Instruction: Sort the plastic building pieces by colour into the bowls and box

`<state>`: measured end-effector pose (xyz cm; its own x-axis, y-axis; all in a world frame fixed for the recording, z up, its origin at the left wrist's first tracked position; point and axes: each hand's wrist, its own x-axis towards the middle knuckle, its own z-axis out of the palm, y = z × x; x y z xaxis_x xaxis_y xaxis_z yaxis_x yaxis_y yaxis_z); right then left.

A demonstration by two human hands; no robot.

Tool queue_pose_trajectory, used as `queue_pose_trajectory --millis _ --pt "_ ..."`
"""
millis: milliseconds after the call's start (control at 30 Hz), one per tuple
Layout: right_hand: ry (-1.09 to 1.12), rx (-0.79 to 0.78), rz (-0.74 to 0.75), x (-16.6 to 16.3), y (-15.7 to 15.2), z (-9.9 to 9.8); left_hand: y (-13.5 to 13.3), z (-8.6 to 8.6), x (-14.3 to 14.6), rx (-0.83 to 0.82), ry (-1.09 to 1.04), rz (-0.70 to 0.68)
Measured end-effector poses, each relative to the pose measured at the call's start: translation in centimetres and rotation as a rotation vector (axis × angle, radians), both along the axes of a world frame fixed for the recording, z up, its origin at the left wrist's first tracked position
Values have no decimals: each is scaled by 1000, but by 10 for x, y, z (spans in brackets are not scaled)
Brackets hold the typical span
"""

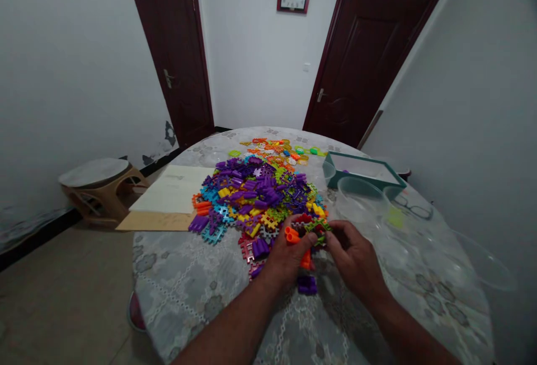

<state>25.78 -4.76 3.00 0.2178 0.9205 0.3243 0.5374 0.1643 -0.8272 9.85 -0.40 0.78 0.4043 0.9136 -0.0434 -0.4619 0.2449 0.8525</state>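
Observation:
My left hand (288, 256) is closed around some orange tube-shaped building pieces (292, 235) joined with other plastic pieces. Opposite it, my right hand (353, 253) pinches a green notched building piece (318, 227) at the right side of the same cluster. Fingers cover part of how the pieces connect. Just beyond the hands rises a large pile of plastic building pieces (260, 186), mostly purple, with yellow, blue, orange and red among them. A purple piece (307, 285) lies on the table below the hands, and a purple tube piece (260, 249) sits left of my left hand.
The round table (180, 298) has a patterned cover. Paper sheets on cardboard (168, 194) lie at the left. Clear plastic bowls (363, 200), a green-rimmed box (364, 169) and glasses (415, 208) are at the right. Smaller colourful pieces (272, 150) spread at the back. A stool (100, 186) stands left.

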Motion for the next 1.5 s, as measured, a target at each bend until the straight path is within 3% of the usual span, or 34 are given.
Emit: queue_pose_trajectory --millis 100,200,300,467,633,767,900,1033,1133,1400,1500 --pt "195 25 -31 -5 -3 -4 2 -4 0 -25 -55 -11" --pt "306 156 -42 -6 -4 -9 4 -8 -1 -48 -78 -28" --pt "262 268 -34 -2 -5 -17 5 -8 -1 -86 -90 -66" --pt "73 328 -55 6 -6 -24 5 -4 -3 -140 -64 -109" --pt "-191 418 -136 15 -3 -7 8 -6 -7 -154 5 -163" --pt "-307 529 -211 30 5 13 10 -8 -8 -188 4 -124" --pt "-422 586 -418 54 11 25 11 -7 -10 -208 -23 -139" --pt "-457 547 -703 88 9 28 13 -6 -10 -223 -28 -128" --pt "-462 441 -834 117 5 26 14 -8 -10 -218 -65 -135" --pt "-721 148 -850 220 30 23 13 -2 -10 -178 -137 -98" --pt "-740 111 -866 236 44 25 11 -1 -12 -160 -168 -146"
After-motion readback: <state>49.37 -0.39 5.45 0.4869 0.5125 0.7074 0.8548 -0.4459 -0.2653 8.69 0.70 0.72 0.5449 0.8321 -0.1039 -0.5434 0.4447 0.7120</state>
